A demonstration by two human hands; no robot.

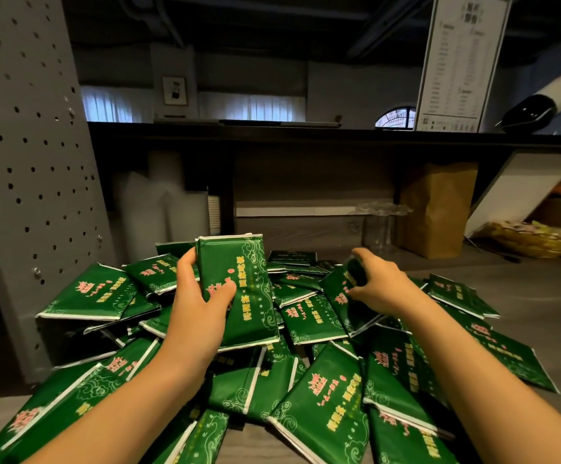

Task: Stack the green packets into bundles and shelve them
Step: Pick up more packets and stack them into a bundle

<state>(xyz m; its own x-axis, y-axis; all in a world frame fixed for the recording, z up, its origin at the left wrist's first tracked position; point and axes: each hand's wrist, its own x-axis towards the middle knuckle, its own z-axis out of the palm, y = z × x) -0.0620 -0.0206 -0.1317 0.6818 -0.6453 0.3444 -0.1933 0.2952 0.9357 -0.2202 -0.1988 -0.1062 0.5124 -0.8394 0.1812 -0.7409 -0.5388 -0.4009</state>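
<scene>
Several green packets with gold and pink print lie in a loose heap (332,406) across the grey wooden counter. My left hand (198,296) grips a small stack of green packets (242,289), thumb across its printed face, held above the middle of the heap. My right hand (376,283) is curled round the top of another green packet (346,303) that tilts up out of the pile to the right of the stack. The packet's upper end is hidden by my fingers and blurred.
A grey perforated panel (34,182) stands at the left edge. Behind the heap, under a dark shelf (272,132), are white rolls (162,202), clear glasses (379,222), a brown paper bag (436,209) and a yellow basket (540,239). A menu sheet (456,61) stands on the shelf.
</scene>
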